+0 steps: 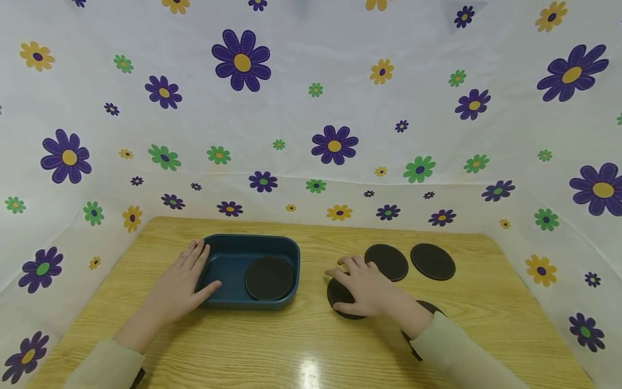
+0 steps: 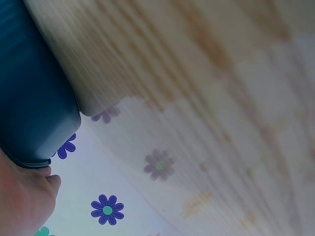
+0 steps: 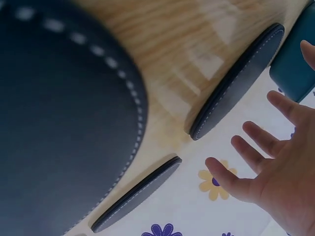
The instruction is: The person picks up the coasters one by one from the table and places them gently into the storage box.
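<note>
A dark blue rectangular tray (image 1: 228,307) stands at the left of the table, with one round black coaster (image 1: 269,278) lying in its right part. My left hand (image 1: 177,286) rests on the tray's left rim, fingers straight and thumb stretched over the near left corner. Over another black coaster (image 1: 340,292), to the right of the tray, is my right hand (image 1: 364,289). Its fingers are spread and partly cover that coaster; whether they touch it I cannot tell. The right wrist view shows white stitching along the edge of a nearby coaster (image 3: 59,123).
Two more black coasters lie behind and right of my right hand, a nearer one (image 1: 387,262) and a farther one (image 1: 433,261). Another coaster (image 1: 430,307) is partly hidden under the right forearm. A white flowered cloth (image 1: 291,108) surrounds the wooden table (image 1: 252,346) at the back and sides.
</note>
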`<state>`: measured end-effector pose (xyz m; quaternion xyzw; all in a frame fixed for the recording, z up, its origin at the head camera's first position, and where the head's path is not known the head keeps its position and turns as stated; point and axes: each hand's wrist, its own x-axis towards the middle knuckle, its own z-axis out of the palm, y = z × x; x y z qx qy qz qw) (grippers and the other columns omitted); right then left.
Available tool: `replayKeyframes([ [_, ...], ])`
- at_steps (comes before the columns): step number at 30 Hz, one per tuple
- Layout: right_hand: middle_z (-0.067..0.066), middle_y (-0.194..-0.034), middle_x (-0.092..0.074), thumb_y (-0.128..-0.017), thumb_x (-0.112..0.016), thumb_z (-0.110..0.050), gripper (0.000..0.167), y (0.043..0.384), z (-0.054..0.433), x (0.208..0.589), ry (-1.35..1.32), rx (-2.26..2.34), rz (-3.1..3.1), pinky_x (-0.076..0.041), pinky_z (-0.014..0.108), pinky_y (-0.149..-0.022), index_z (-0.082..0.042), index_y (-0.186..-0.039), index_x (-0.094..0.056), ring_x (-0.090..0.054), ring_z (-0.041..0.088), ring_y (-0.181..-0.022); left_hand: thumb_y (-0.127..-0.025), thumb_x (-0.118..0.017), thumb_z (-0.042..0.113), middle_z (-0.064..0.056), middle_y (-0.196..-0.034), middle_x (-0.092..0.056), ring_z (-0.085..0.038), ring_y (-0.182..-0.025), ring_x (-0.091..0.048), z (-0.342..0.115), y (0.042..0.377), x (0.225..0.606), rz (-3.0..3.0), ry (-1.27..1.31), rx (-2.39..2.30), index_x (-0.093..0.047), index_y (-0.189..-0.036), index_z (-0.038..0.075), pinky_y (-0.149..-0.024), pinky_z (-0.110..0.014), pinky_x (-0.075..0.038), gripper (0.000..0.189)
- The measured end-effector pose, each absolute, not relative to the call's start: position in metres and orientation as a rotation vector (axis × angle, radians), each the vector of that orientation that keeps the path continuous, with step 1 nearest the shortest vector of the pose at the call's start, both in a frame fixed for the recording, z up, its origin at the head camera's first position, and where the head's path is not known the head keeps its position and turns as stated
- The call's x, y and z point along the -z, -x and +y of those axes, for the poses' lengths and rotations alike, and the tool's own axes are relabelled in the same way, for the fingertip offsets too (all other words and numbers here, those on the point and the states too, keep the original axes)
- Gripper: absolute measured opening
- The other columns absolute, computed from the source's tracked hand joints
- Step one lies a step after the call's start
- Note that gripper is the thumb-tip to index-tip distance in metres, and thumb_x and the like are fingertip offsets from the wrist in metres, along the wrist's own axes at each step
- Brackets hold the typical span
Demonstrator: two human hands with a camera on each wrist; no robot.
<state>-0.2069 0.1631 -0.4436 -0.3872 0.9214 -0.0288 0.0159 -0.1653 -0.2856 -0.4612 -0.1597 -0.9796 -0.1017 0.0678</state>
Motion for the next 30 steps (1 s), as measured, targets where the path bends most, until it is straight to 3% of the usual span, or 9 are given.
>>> replayKeyframes([
  [6,0.020,-0.146,-0.052,-0.096,-0.073,-0.054,0.067,0.205,0.166,0.449,1.223,0.075,2.866,-0.055,0.061,-0.085,-0.020,-0.150,-0.055,-0.052,0.039,-0.130,-0.103,-0.061,0.055,-0.028,-0.174,-0.022,-0.046,-0.163,-0.021,-0.285,0.166,0.461,-2.956,0.485,0.302,-0.026,-0.165,-0.006,-0.132,-0.060,-0.026,0.095],
  [14,0.017,-0.146,-0.052,-0.094,-0.074,-0.056,0.071,0.206,0.166,0.457,1.169,0.044,2.829,-0.055,0.063,-0.090,-0.021,-0.152,-0.054,-0.052,0.038,-0.132,-0.103,-0.063,0.054,-0.027,-0.174,-0.022,-0.047,-0.163,-0.020,-0.285,0.165,0.461,-2.952,0.478,0.320,-0.026,-0.165,-0.007,-0.131,-0.061,-0.026,0.094],
  [30,0.016,-0.142,-0.054,-0.090,-0.078,-0.052,0.070,0.207,0.163,0.456,1.171,0.045,2.843,-0.055,0.059,-0.088,-0.019,-0.149,-0.059,-0.055,0.037,-0.127,-0.103,-0.061,0.055,-0.028,-0.174,-0.022,-0.047,-0.163,-0.020,-0.285,0.165,0.461,-2.951,0.480,0.320,-0.027,-0.165,-0.007,-0.132,-0.060,-0.026,0.094],
])
